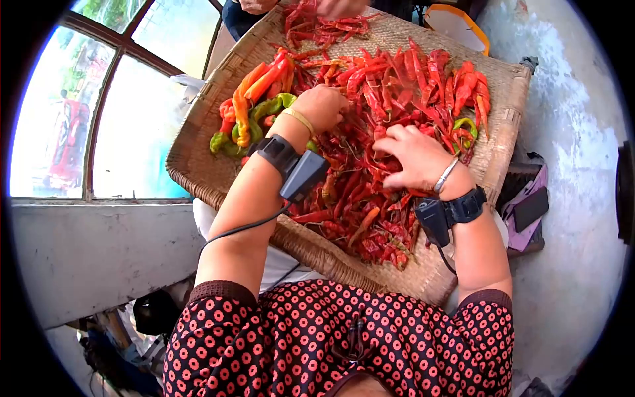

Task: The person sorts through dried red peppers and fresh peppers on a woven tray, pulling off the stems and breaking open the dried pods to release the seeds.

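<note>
A wide woven tray [499,132] in front of me bears a large heap of red chili peppers [350,198]. My left hand [322,108] lies over the upper middle of the heap, its fingers curled down among the peppers; the fingertips are partly hidden. Over the right part of the heap is my right hand [413,155], fingers spread and touching the peppers, with none visibly gripped. Thicker orange peppers [264,79] and green peppers [261,118] lie left of my left hand. A single green pepper [466,129] shows among the red ones at the right.
Another person's hands [340,6] show at the tray's far edge, near more red peppers. An orange-rimmed container [456,30] stands behind the tray. A window [142,126] is at the left; a dark phone-like object [531,210] lies on purple material at the right.
</note>
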`<state>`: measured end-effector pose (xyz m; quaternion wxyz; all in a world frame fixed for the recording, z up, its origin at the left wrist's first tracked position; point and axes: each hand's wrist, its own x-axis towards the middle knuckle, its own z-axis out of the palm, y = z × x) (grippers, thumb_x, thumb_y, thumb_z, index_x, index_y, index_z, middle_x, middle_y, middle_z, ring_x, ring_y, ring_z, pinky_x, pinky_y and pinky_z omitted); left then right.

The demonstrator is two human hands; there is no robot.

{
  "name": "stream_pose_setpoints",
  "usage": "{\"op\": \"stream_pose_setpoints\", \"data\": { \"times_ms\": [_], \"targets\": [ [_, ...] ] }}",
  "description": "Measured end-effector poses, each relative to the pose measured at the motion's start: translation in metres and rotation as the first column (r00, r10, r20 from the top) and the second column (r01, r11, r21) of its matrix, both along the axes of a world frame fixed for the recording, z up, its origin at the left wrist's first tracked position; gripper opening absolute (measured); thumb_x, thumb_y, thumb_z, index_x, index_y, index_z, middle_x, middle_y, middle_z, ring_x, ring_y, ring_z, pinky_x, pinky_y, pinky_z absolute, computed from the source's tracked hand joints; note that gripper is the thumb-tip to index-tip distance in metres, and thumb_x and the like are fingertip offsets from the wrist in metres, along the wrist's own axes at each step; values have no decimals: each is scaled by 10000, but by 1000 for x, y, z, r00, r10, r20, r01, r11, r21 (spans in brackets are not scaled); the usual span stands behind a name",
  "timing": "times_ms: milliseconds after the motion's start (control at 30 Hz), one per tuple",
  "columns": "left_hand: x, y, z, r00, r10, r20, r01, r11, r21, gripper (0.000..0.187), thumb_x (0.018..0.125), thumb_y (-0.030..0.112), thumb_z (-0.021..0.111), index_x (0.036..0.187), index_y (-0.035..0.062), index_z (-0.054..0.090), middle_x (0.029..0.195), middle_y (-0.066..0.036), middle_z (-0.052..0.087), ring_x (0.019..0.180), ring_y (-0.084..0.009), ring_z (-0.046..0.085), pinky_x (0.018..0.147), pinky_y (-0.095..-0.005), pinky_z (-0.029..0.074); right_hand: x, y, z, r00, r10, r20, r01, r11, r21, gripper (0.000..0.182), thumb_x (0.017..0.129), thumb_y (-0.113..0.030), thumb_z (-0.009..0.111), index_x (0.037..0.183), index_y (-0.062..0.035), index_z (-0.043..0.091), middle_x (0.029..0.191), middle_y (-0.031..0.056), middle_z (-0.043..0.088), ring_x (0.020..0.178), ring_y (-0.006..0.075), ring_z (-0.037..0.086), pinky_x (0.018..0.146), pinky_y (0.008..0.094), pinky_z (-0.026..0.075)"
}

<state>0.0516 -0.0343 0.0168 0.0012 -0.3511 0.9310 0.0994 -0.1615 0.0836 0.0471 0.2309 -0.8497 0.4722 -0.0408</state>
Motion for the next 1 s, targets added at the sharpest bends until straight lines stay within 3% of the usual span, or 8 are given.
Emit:
{"op": "stream_pose_setpoints", "data": {
  "times_ms": [200, 267, 333, 500, 667, 867, 933, 1000],
  "targets": [
    [-16, 12, 29, 998, 7, -69, -2, 998, 70, 208, 693, 200, 593, 856, 85, 653, 865, -121, 618, 828, -289, 583, 746, -383, 466, 4, 8, -13, 991, 28, -129, -45, 990, -132, 409, 668, -220, 659, 1054, -135, 554, 1030, 99, 492, 1014, 288, 463, 829, 382, 427],
    [-27, 26, 43, 988, -36, 148, 15, 990, 142, 194, 684, 223, 605, 817, 95, 667, 773, -115, 628, 761, -288, 596, 707, -382, 475, -1, -6, -23, 987, -118, -111, 95, 976, -198, 204, 699, -150, 599, 902, -129, 594, 956, 81, 534, 938, 275, 518, 778, 389, 448],
    [-21, 46, 34, 994, -45, 104, 25, 983, 181, 180, 697, 242, 602, 781, 100, 672, 736, -112, 631, 728, -276, 606, 687, -376, 480, -12, -13, -27, 966, -232, -118, 191, 939, -285, 90, 733, -108, 522, 768, -94, 604, 845, 108, 575, 834, 287, 565, 719, 403, 464],
    [-10, 97, 8, 992, 29, 126, -38, 997, 68, 410, 737, 326, 632, 1085, 115, 575, 974, -129, 564, 897, -305, 565, 767, -395, 470, -22, -20, -14, 956, -290, 43, 292, 927, -236, 113, 715, -140, 557, 775, -61, 611, 836, 122, 594, 808, 310, 574, 724, 408, 458],
    [-10, 100, -5, 997, 46, 69, -47, 999, 11, 286, 712, 293, 630, 910, 86, 621, 925, -126, 565, 860, -293, 566, 746, -387, 466, -2, -15, 13, 945, -277, 175, 316, 913, -258, 140, 705, -151, 573, 797, -56, 618, 830, 141, 618, 802, 312, 583, 722, 401, 463],
    [-4, 88, -7, 980, 7, -200, 2, 999, 44, 157, 634, 206, 604, 699, 63, 606, 795, -126, 580, 767, -299, 564, 691, -379, 465, 10, 4, 9, 958, -177, -224, 165, 984, -74, 135, 706, -132, 550, 800, -83, 635, 849, 144, 623, 803, 305, 596, 730, 406, 474],
    [-4, 87, -6, 939, 37, -343, -7, 996, 88, 155, 623, 196, 593, 656, 46, 572, 701, -138, 577, 701, -307, 566, 632, -378, 459, 18, 19, 7, 875, -221, -432, 187, 975, -120, 115, 695, -110, 561, 777, -52, 617, 836, 144, 600, 800, 318, 580, 734, 393, 474],
    [-4, 89, 0, 951, 129, -282, -94, 986, 136, 150, 630, 187, 586, 693, 52, 573, 712, -134, 584, 683, -316, 565, 615, -384, 456, 12, 26, -14, 884, -214, -415, 119, 963, -243, 137, 697, -117, 581, 814, -57, 620, 912, 137, 565, 840, 320, 571, 757, 396, 474]
  ]
}}
